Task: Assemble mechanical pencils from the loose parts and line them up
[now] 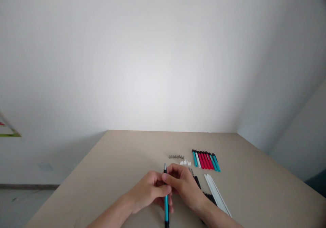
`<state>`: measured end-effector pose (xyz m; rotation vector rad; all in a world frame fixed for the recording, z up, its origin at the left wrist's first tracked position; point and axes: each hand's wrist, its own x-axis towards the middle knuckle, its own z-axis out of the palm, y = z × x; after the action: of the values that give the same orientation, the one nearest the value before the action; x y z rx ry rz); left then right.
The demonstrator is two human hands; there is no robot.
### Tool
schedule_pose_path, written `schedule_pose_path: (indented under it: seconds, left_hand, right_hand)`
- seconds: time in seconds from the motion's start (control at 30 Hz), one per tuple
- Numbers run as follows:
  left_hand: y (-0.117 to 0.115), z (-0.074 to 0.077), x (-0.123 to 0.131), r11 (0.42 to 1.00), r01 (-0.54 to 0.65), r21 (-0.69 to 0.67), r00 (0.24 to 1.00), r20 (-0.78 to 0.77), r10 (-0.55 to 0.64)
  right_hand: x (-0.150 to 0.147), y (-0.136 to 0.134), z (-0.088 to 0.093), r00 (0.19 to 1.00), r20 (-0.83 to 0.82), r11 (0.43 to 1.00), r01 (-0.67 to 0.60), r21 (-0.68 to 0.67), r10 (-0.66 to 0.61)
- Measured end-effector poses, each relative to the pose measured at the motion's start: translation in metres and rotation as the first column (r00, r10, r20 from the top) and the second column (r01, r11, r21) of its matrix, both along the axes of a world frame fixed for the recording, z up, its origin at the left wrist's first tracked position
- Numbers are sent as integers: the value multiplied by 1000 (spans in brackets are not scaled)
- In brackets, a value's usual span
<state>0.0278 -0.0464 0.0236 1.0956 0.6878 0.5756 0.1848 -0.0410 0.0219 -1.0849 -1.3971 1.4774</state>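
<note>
A pen (166, 207) with a blue barrel, black grip and silver tip points away from me, tip upward in the view. My left hand (152, 189) is closed round its barrel, with the thumb lying across it. Higher up, near the black grip, my right hand (182, 182) pinches the same pen between thumb and fingers. Both hands are close together over the table. Partly hidden behind my right hand and forearm lie several black pen parts (210, 197).
On the beige table (122, 153), several blue, white and red pen barrels (203, 160) lie in a row at the right. Small metal tips (176, 156) and white plastic pieces (185, 162) sit left of them. Thin white rods (216, 194) lie nearer me. A white wall (163, 68) stands behind.
</note>
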Motion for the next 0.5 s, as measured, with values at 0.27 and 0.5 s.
schedule_pose_path:
  seconds: [0.27, 0.5]
  left_hand:
    - [5, -4, -2, 985, -154, -75, 981, 106, 161]
    - [6, -1, 1, 977, -167, -134, 977, 109, 182]
  right_hand:
    - [4, 2, 0, 986, -159, 999, 39, -27, -43]
    - [5, 3, 1, 977, -196, 995, 80, -57, -90]
